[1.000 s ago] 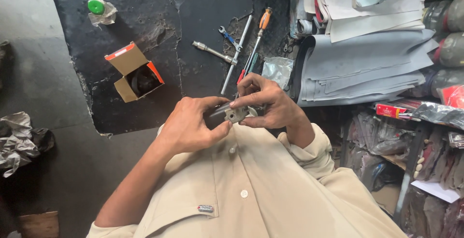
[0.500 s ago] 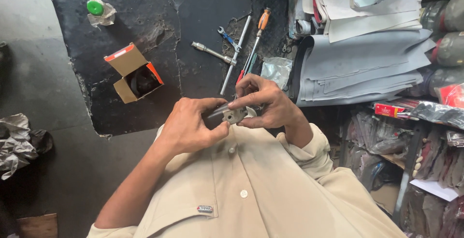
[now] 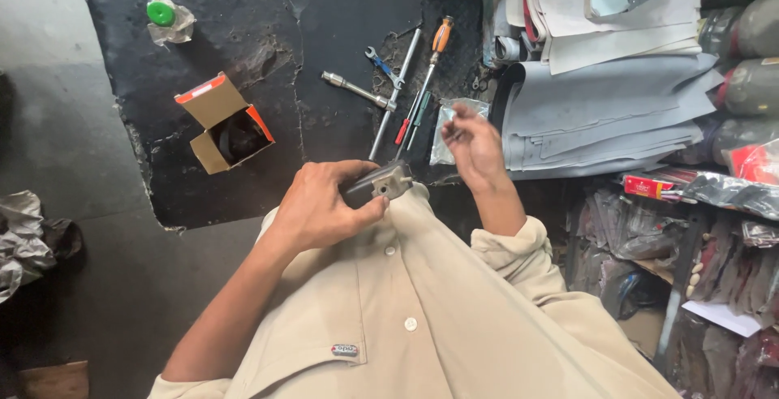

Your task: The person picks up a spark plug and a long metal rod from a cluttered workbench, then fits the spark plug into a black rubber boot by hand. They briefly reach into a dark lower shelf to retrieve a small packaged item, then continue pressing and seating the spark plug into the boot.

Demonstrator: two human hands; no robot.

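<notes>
Left hand [image 3: 320, 204] has its fingers wrapped tight round a small grey metal part [image 3: 380, 183], held just above the shirt front. Right hand [image 3: 475, 146] hovers at two o'clock of it, fingers loosely curled, nothing visibly in them. Beyond its fingertips lies a clear plastic packet [image 3: 449, 127]. Out at ten o'clock sits an open cardboard box [image 3: 221, 122], orange-edged flaps, and further still a green-capped bag [image 3: 169, 20].

Small grey metal part [image 3: 380, 185], tilted
</notes>
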